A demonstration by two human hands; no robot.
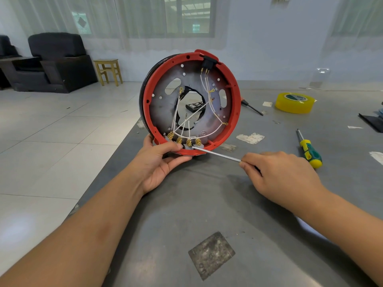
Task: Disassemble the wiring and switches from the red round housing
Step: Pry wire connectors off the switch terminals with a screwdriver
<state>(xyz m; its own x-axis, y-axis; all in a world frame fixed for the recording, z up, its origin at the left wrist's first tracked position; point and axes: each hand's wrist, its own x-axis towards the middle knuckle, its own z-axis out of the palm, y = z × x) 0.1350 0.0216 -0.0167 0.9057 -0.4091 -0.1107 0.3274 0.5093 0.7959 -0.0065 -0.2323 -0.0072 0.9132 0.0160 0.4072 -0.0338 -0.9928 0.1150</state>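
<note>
Red round plastic housing (233,112) stands on edge on the grey table (207,204).
Left hand (157,162) grips its bottom rim — right hand (277,172) pinches a thin metal screwdriver (217,154), tip at the grey switches (186,144).

1. The right hand (284,175) covers the handle of the screwdriver (216,154) it pinches; only the bare metal shaft shows.
2. Where that shaft's tip meets the grey switch block (187,146) at the bottom of the red round housing (232,129) is too small to make out.
3. The left hand (159,160) hides the housing's lower left rim.
4. Behind the housing, a black tool (251,107) shows only its far end.
5. Through the housing's central hole, a dark object (194,106) is seen only in part.
6. Right of the housing, a black item (373,123) is cut off by the picture's edge.
</note>
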